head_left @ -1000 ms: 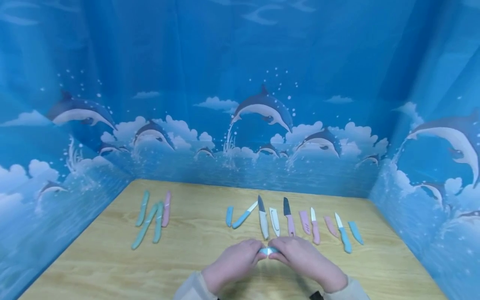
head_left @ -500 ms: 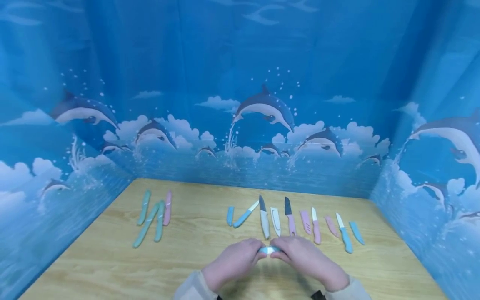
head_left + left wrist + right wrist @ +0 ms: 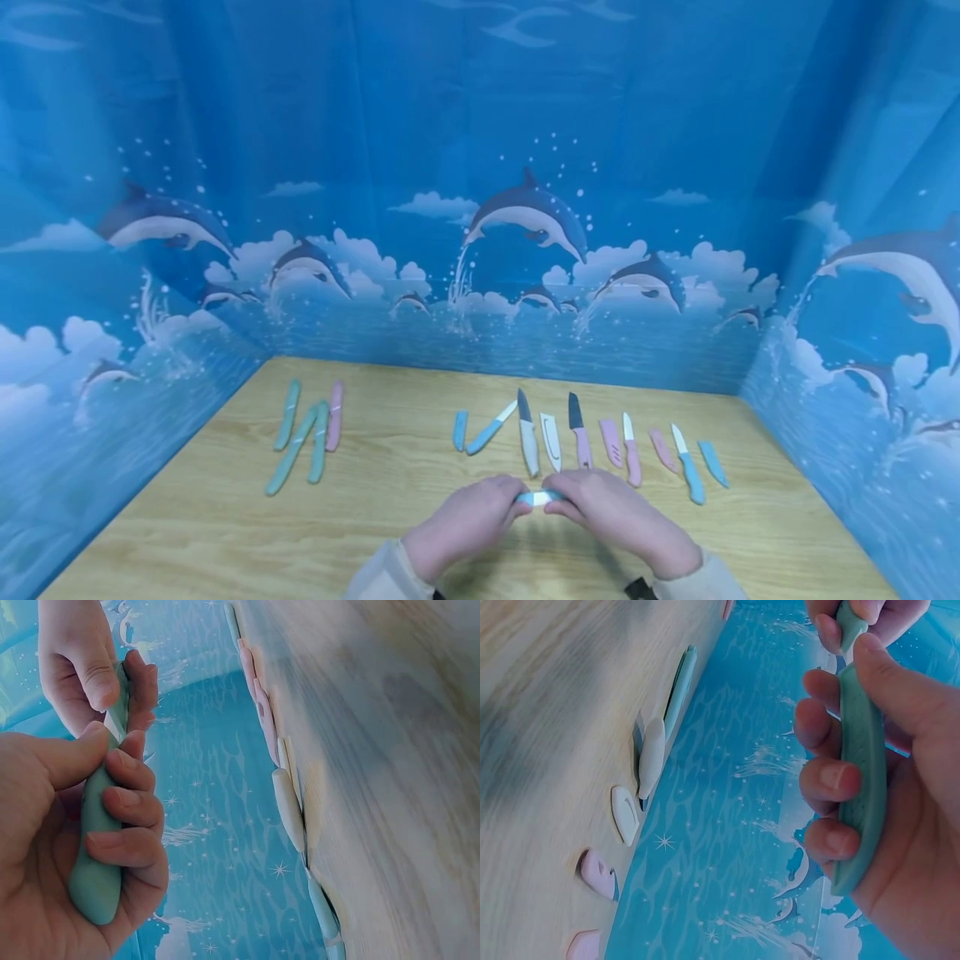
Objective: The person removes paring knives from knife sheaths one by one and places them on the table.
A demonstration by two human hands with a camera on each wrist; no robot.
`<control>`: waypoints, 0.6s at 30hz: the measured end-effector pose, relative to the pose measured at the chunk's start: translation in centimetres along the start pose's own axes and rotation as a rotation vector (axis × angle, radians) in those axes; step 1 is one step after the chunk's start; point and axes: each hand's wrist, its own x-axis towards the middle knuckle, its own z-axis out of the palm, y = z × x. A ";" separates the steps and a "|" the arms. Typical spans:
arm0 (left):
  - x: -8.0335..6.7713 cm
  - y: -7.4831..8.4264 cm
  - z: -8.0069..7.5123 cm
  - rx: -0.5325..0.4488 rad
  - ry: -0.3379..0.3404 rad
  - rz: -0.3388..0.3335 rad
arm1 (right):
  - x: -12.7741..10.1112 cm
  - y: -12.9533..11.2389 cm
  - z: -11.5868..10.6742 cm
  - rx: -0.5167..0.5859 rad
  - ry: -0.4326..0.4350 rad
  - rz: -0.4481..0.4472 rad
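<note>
Both your hands hold one slim teal-green plastic knife (image 3: 538, 498), level, just above the wooden surface (image 3: 390, 517) at its near edge. Your left hand (image 3: 467, 525) has its grip wrapped round the teal handle (image 3: 96, 847), thumb along the top, fingers (image 3: 127, 806) curled under. Your right hand (image 3: 622, 518) has its grip closed round the matching teal sheath (image 3: 861, 761), thumb on its spine.

Change over the last second: almost none. Hands sit in the same spot; the pale strip visible between the two grips has barely moved and perhaps looks a touch wider. Whether the sheath is sliding on or off I cannot tell. My read: you're mid-way through the sheath step and the two parts are not yet fully together or fully apart.

Beyond your grips, a row lies on the surface: a light blue sheath (image 3: 459, 430), a blue-handled white-bladed knife (image 3: 489, 429), a grey-bladed knife with a white handle (image 3: 527, 433), a white sheath (image 3: 551, 442), then pink and blue knives and sheaths off to your right. Further left of the left grip, four sheathed knives (image 3: 306, 433), three teal, one pink, lie together.
</note>
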 end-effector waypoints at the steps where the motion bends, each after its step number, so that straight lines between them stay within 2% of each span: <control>1: 0.0 0.0 0.0 0.001 0.000 -0.001 | 0.0 0.0 0.0 0.000 -0.007 0.004; 5: 0.0 -0.1 0.2 -0.003 -0.004 -0.012 | 0.0 0.0 0.0 0.007 -0.023 0.013; 13: 0.2 -0.2 0.2 0.000 0.014 -0.008 | -0.2 0.2 -0.1 -0.025 0.001 0.011; 18: 0.2 -0.1 0.2 -0.006 0.014 -0.009 | -0.2 0.5 -0.3 0.004 -0.015 0.016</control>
